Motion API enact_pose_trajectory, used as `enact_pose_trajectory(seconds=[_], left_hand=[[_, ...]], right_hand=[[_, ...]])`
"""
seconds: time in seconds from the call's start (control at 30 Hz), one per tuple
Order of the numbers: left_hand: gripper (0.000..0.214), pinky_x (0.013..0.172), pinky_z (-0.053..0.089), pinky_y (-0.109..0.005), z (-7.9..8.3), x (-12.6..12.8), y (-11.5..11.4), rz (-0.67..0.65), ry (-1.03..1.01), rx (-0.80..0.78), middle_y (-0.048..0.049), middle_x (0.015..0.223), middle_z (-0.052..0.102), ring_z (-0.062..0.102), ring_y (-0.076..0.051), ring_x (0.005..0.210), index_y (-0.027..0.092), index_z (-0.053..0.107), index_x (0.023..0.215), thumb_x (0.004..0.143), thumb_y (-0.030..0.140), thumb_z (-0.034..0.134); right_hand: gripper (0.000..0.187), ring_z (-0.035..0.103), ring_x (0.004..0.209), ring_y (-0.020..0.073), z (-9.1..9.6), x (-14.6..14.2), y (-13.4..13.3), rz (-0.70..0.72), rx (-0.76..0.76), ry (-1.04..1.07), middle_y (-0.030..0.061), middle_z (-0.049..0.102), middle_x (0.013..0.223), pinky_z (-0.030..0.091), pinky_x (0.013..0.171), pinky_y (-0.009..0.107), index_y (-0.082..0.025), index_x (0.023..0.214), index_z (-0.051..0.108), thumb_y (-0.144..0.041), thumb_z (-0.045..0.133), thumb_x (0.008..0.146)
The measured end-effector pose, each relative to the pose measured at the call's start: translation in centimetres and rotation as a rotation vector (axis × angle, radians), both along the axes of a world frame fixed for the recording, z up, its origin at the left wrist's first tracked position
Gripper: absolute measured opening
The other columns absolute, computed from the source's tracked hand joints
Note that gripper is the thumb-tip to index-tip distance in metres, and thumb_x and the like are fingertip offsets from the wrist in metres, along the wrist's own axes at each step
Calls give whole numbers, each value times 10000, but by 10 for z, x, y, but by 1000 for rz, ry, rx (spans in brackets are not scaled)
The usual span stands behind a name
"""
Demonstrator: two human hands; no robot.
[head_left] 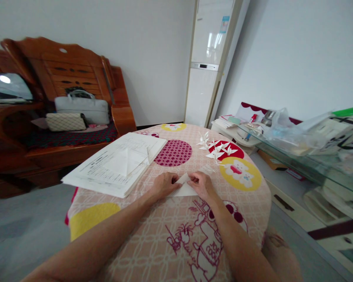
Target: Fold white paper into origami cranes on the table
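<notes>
The left hand (164, 185) and the right hand (202, 184) both pinch a folded paper (186, 190) with their fingers and thumbs. It is low over the cloth (141, 239), between the hands. Past the right hand sit white paper birds (220, 150). To the left is a big paper pile (91, 168). Farther left, bags (85, 109) rest on a wooden chair (67, 70).

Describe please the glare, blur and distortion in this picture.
In the head view: window-like glare on the air conditioner, a bright spot on the glossy object far left; also in the head view: stretched edges, unreadably soft small print on the paper stack, soft detail on the held paper.
</notes>
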State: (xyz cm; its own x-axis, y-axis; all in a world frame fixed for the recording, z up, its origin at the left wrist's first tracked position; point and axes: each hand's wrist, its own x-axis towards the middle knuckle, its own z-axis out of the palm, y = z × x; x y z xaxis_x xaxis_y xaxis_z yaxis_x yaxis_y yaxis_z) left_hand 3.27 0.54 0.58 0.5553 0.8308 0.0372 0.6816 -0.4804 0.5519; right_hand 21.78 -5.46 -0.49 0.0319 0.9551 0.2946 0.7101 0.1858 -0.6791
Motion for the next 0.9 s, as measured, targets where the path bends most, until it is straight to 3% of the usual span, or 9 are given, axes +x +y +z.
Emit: enact_pose_trajectory(seconds=[0.23, 0.4, 0.63, 0.9], left_hand=[[227, 546, 226, -247, 2, 0, 0, -48, -84, -32, 40, 563, 450, 413, -104, 557, 162, 527, 606, 743, 342, 543], [288, 528, 226, -232, 0, -1, 1, -110, -255, -108, 47, 568, 400, 372, -92, 558, 152, 505, 594, 751, 386, 566], [340, 511, 283, -197, 2, -7, -1, -214, -503, -400, 35, 610, 481, 416, -87, 572, 130, 582, 673, 696, 458, 667], [387, 479, 291, -187, 14, -12, -12, -212, -619, -677, 7, 636, 565, 465, -83, 540, 109, 634, 756, 674, 478, 717]], right_hand=[[166, 587, 735, 167, 2, 0, 0, -11, -7, 43, 54, 682, 832, 452, 710, 281, -160, 881, 698, -128, 650, 725], [65, 530, 662, 150, 3, 0, -1, -11, -13, 113, 9, 622, 683, 411, 635, 249, -170, 697, 649, -178, 606, 744], [224, 423, 513, 102, 7, 5, -4, 72, -69, 268, -45, 482, 543, 311, 478, 209, -169, 617, 569, -339, 578, 762], [254, 360, 468, 79, 16, 5, -14, 174, -307, 594, -48, 480, 535, 244, 443, 210, -159, 633, 603, -391, 674, 709]])
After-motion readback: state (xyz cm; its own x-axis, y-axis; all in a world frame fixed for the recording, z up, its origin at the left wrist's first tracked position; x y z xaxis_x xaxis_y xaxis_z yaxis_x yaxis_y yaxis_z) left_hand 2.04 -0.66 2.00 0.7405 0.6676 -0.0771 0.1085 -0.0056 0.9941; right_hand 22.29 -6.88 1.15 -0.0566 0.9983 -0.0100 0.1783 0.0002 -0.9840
